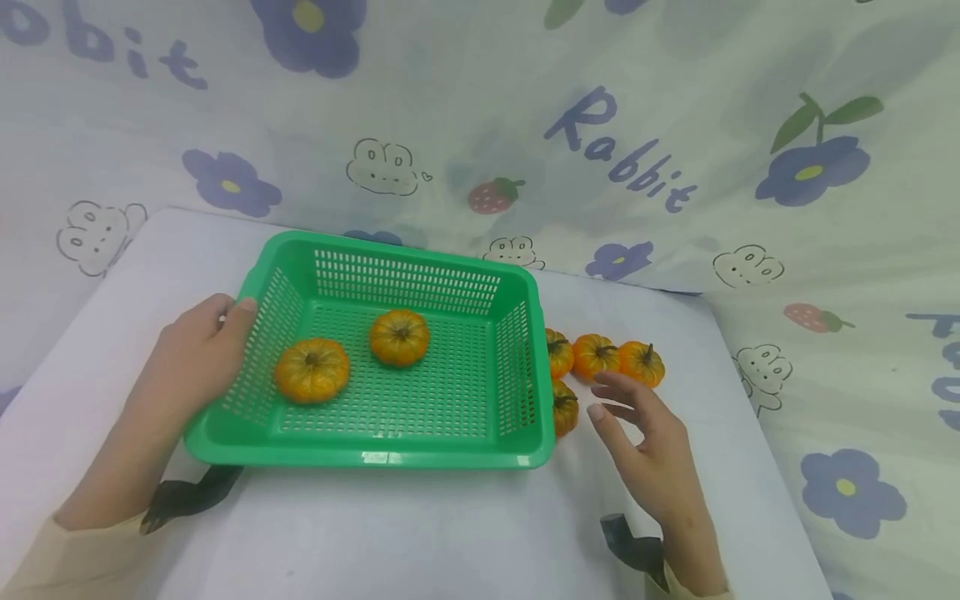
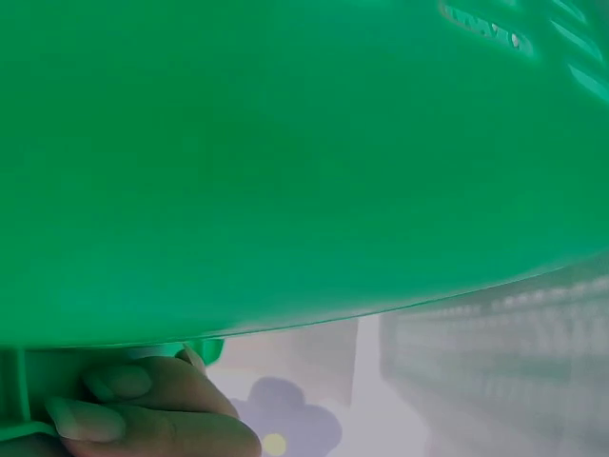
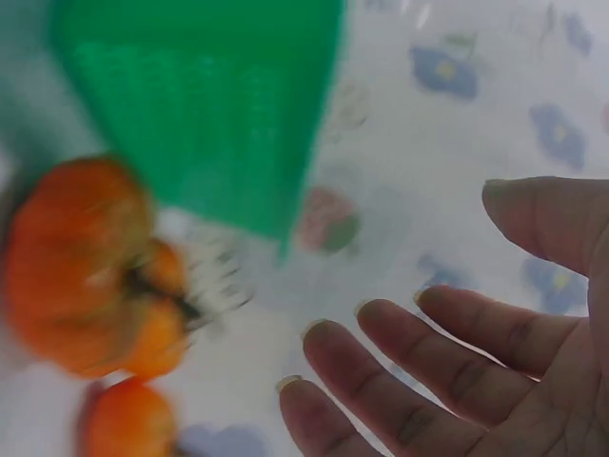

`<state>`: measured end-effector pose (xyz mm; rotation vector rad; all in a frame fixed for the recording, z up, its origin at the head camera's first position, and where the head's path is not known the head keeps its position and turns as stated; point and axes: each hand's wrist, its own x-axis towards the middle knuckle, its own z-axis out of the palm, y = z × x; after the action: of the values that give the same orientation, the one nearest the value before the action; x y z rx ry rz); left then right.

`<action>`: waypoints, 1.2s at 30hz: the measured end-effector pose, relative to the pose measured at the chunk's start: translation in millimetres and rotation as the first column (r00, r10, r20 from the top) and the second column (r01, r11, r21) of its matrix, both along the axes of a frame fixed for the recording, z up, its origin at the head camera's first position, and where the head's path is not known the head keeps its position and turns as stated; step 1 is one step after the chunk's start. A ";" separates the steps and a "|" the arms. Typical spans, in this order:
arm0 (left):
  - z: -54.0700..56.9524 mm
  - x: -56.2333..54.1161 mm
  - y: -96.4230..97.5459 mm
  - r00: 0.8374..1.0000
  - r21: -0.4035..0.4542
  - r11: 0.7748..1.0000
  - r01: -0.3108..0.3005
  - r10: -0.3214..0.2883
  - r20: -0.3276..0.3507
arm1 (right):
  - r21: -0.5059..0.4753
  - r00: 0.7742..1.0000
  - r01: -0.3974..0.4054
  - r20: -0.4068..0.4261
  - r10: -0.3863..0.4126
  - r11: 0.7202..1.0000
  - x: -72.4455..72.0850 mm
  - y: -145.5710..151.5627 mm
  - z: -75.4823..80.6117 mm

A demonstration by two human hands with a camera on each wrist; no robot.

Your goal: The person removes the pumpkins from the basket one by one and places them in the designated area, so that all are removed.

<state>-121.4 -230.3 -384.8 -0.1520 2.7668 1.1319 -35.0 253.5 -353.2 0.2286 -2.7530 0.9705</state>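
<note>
The left hand (image 2: 162, 414) (only partly visible) grips a green basket (image 2: 285, 181).

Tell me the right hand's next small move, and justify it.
The right hand should probably reach for and close around a loose pumpkin beside the green basket: its fingers are spread near the loose pumpkins and hold nothing, while the left hand grips the basket's left side, and two pumpkins lie inside.
</note>
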 end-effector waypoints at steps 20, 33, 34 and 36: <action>-5.2 0.5 -11.4 1.000 -0.028 1.000 0.000 0.001 0.022 | 0.063 0.816 -0.532 -0.227 0.531 0.844 -36.2 -99.0 115.3; -3.3 0.1 -2.5 1.000 -0.013 1.000 -0.003 0.003 -0.014 | 0.244 0.701 -0.704 0.388 0.598 0.667 -128.8 -158.1 110.4; -2.3 0.2 -1.9 1.000 -0.013 1.000 -0.004 0.004 -0.016 | 0.231 0.690 -0.712 0.410 0.597 0.664 -134.6 -162.4 107.5; -0.5 0.5 -0.7 1.000 -0.016 1.000 -0.010 0.010 -0.019 | 0.219 0.667 -0.724 0.465 0.582 0.655 -145.0 -169.9 100.2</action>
<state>-120.9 -230.9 -385.4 -0.1583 2.7956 1.1189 -180.0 83.6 -253.0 1.3596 -3.2391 0.5945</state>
